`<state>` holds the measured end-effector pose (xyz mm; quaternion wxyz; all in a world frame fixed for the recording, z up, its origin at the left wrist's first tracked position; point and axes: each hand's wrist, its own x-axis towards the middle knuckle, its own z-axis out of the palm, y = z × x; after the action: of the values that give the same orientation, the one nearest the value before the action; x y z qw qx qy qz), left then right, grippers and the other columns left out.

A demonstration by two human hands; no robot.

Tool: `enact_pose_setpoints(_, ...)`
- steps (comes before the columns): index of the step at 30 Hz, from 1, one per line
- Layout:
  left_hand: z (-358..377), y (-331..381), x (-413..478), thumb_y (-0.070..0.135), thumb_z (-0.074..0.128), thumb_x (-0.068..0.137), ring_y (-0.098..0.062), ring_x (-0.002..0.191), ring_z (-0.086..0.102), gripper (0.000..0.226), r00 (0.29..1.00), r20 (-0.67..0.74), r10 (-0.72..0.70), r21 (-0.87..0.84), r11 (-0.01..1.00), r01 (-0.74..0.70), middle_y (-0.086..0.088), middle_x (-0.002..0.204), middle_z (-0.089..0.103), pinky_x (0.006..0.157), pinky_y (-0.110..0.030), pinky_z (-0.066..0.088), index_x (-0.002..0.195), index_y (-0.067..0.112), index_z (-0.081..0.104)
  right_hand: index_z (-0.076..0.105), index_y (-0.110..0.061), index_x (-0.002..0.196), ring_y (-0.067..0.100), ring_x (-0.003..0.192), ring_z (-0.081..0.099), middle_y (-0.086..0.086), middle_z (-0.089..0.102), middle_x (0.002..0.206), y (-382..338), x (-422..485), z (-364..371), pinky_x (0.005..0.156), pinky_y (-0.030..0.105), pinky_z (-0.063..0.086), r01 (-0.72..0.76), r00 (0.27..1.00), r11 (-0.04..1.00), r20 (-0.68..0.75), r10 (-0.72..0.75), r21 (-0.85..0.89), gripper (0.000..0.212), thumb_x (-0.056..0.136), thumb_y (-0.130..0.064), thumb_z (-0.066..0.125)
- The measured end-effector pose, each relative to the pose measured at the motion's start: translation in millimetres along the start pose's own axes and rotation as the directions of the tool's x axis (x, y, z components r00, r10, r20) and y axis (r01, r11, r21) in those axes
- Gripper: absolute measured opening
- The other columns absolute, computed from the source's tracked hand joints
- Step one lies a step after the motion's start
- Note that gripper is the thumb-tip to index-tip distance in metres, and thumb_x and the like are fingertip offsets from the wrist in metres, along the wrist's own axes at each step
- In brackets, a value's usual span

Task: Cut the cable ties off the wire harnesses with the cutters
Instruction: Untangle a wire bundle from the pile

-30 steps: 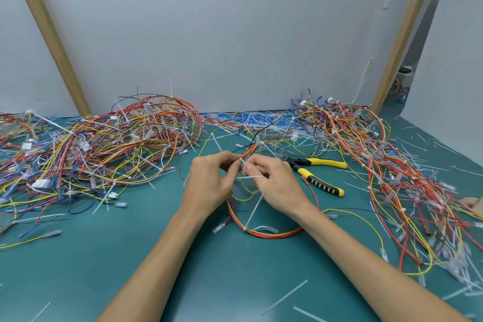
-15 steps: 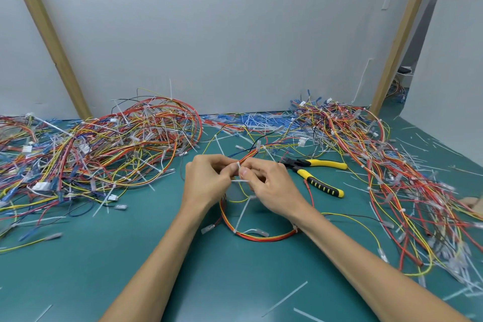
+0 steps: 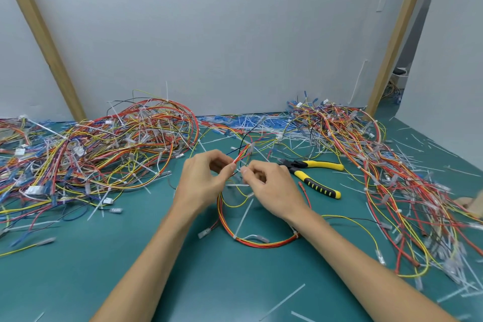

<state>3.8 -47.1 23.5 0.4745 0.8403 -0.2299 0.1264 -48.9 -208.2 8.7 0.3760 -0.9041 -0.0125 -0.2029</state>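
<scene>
Here, in the head view, at the frame centre, the left hand (image 3: 203, 184) and the right hand (image 3: 273, 187) each keep a grip clamped on one wire harness (image 3: 261, 245), fingertips close together. The cutters (image 3: 298, 168) lie untouched on the green desk (image 3: 130, 256), just right of the right hand.

Cutters (image 3: 311, 174) just right of hands, seemingly.

A: What is standing behind the teal desk (image 3: 78, 282)?
B: A pale grey wall (image 3: 222, 34) is rising there, evenly lit. A left wooden post (image 3: 44, 42) and a right wooden post (image 3: 400, 34) are framing it.
A: And further right?
B: A grey side panel (image 3: 449, 60) is closing that side.
</scene>
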Motion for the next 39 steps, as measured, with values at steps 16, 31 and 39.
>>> enact_pose_setpoints(16, 0, -13, 1, 0.008, 0.066, 0.093, -0.005, 0.050, 0.055, 0.006, 0.853, 0.448, -0.268, -0.445, 0.761, 0.472, 0.003, 0.061, 0.064, 0.050, -0.016, 0.046, 0.088, 0.006, 0.064, 0.063, -0.025, 0.091, 0.024, 0.069, 0.054, -0.009, 0.054, 0.060, 3, 0, -1, 0.066, 0.040, 0.045, 0.113, 0.994, 0.972, 0.039, -0.107, -0.208, 0.020, 0.100, -0.041, 0.055)
enact_pose_setpoints(31, 2, -8, -2, 0.011, 0.069, 0.092, -0.005, 0.064, 0.066, 0.013, 0.918, 0.316, -0.241, -0.362, 0.863, 0.351, -0.003, 0.072, 0.074, 0.064, -0.018, 0.051, 0.104, 0.006, 0.068, 0.053, -0.024, 0.078, 0.022, 0.063, 0.046, -0.007, 0.049, 0.055, 5, 0, 0, 0.063, 0.041, 0.044, 0.091, 0.992, 0.976, 0.102, -0.072, -0.197, 0.023, 0.099, -0.035, 0.053)
enact_pose_setpoints(39, -9, 3, -3, 0.018, 0.070, 0.070, 0.002, 0.066, 0.069, 0.017, 0.932, 0.309, -0.188, 0.006, 0.981, 0.196, 0.008, 0.069, 0.075, 0.071, -0.018, 0.056, 0.082, 0.025, 0.079, 0.052, -0.020, 0.070, 0.025, 0.067, 0.042, -0.003, 0.046, 0.056, -1, -2, 2, 0.063, 0.038, 0.041, 0.080, 0.982, 0.970, 0.188, -0.037, -0.229, 0.026, 0.092, -0.034, 0.057)
